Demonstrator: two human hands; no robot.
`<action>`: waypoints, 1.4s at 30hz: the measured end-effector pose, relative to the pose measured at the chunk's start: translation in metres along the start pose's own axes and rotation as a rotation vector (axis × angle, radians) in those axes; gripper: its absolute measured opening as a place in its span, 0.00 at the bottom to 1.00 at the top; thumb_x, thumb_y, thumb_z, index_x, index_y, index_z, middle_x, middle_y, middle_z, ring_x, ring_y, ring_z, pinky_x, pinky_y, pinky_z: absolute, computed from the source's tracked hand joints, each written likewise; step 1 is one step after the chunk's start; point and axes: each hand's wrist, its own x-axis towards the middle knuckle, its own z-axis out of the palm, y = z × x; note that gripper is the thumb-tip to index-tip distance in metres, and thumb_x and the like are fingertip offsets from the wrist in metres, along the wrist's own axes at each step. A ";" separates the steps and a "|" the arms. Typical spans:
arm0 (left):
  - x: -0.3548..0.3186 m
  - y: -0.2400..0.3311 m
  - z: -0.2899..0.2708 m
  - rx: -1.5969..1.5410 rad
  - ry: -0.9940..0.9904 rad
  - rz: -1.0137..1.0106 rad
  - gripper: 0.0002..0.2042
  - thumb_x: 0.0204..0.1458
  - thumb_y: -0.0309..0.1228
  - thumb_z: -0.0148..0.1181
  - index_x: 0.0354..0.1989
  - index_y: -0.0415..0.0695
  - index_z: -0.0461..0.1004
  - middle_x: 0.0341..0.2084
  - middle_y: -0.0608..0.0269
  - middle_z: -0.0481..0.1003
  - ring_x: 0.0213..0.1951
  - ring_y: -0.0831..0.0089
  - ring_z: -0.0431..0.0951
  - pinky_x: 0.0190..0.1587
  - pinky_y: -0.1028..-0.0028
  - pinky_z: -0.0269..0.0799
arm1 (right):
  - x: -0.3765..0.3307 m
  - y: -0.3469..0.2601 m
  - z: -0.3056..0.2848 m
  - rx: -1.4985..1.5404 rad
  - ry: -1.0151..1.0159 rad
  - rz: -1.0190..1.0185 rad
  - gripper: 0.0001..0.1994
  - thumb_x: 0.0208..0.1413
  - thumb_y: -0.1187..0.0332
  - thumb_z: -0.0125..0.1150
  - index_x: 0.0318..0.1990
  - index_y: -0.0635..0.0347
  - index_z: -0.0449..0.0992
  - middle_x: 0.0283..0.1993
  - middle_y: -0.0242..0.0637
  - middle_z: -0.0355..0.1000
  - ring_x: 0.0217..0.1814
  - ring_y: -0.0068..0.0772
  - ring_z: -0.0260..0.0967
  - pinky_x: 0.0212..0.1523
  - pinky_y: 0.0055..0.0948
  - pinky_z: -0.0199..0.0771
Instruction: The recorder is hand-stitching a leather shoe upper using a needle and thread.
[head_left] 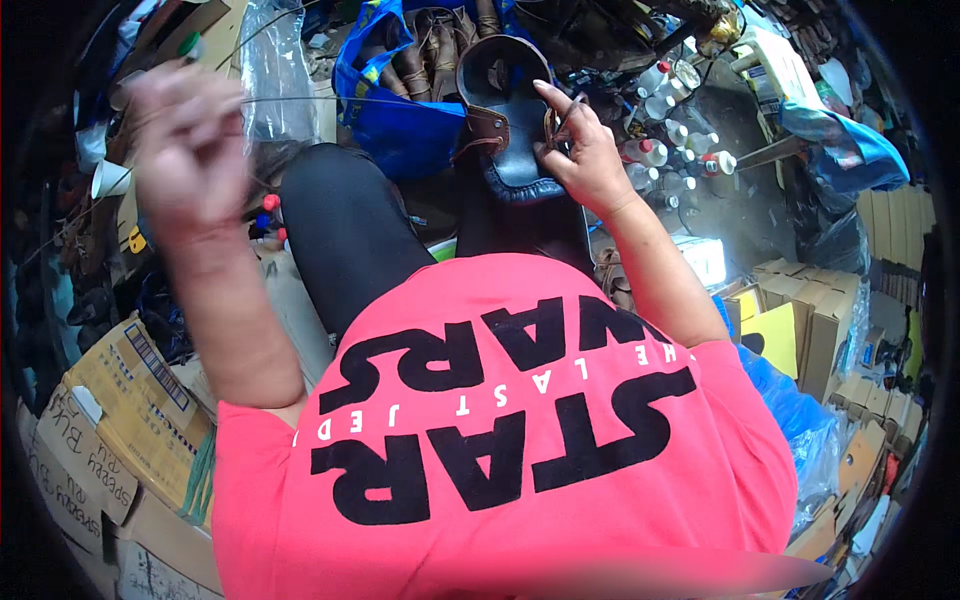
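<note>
A dark leather shoe (515, 120) with a brown lining and side flaps rests above my lap, its black toe end toward me. My right hand (592, 165) grips its right edge, thumb low and index finger stretched along the side; a thin dark lace (571, 112) loops by the fingers. Raised at the far left, my left hand (190, 150) is smeared by motion, its fingers looking curled in. A thin dark thread (340, 98) runs almost straight from that hand to the shoe's left side.
Beyond my knee stands a blue bag (375, 140) filled with brown shoes (440, 50). Several plastic bottles (665, 150) crowd the floor at right. Cardboard boxes (140, 400) lie at left, others (800, 300) at right. A clear plastic sheet (275, 75) hangs near my left hand.
</note>
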 end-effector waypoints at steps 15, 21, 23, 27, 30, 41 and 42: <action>-0.030 -0.160 0.014 1.147 -0.257 -0.219 0.05 0.47 0.20 0.61 0.33 0.38 0.79 0.30 0.64 0.74 0.35 0.78 0.76 0.40 0.80 0.71 | 0.006 0.004 -0.010 0.914 -0.285 0.290 0.32 0.52 0.70 0.64 0.65 0.51 0.61 0.50 0.26 0.68 0.46 0.17 0.65 0.48 0.22 0.68; -0.017 -0.181 0.008 1.167 -0.264 -0.400 0.06 0.47 0.22 0.63 0.35 0.40 0.80 0.29 0.65 0.74 0.34 0.78 0.75 0.39 0.80 0.71 | 0.005 0.015 -0.029 0.877 -0.403 0.356 0.35 0.52 0.66 0.65 0.67 0.54 0.56 0.56 0.35 0.67 0.55 0.26 0.66 0.57 0.30 0.66; -0.015 -0.187 0.006 1.222 -0.334 -0.390 0.06 0.47 0.24 0.63 0.34 0.41 0.81 0.28 0.65 0.74 0.33 0.78 0.75 0.38 0.79 0.71 | 0.007 0.019 -0.029 0.905 -0.447 0.356 0.35 0.51 0.65 0.66 0.66 0.54 0.57 0.56 0.36 0.68 0.55 0.27 0.67 0.56 0.31 0.67; -0.015 -0.191 -0.001 1.208 -0.320 -0.395 0.07 0.45 0.26 0.64 0.34 0.44 0.81 0.28 0.58 0.75 0.31 0.70 0.78 0.38 0.74 0.73 | 0.009 0.018 -0.029 0.904 -0.470 0.363 0.36 0.50 0.64 0.67 0.66 0.54 0.57 0.55 0.36 0.68 0.54 0.28 0.67 0.56 0.31 0.68; -0.014 -0.189 0.001 1.183 -0.264 -0.451 0.06 0.47 0.24 0.64 0.34 0.41 0.81 0.27 0.64 0.74 0.32 0.77 0.76 0.38 0.78 0.71 | 0.009 0.019 -0.028 0.937 -0.462 0.373 0.33 0.51 0.69 0.66 0.65 0.51 0.60 0.53 0.32 0.71 0.51 0.23 0.68 0.52 0.26 0.69; -0.012 -0.185 0.008 1.532 -0.417 -0.232 0.06 0.43 0.24 0.64 0.31 0.46 0.81 0.26 0.60 0.71 0.31 0.66 0.75 0.35 0.71 0.70 | 0.007 0.014 -0.026 0.880 -0.453 0.332 0.36 0.50 0.67 0.67 0.67 0.53 0.56 0.56 0.33 0.68 0.55 0.24 0.65 0.57 0.27 0.65; -0.012 -0.184 0.009 1.533 -0.418 -0.231 0.06 0.43 0.24 0.64 0.31 0.46 0.81 0.26 0.60 0.71 0.31 0.66 0.75 0.35 0.71 0.70 | 0.007 0.013 -0.024 0.881 -0.452 0.331 0.36 0.50 0.67 0.67 0.67 0.53 0.56 0.56 0.33 0.68 0.55 0.24 0.65 0.57 0.27 0.65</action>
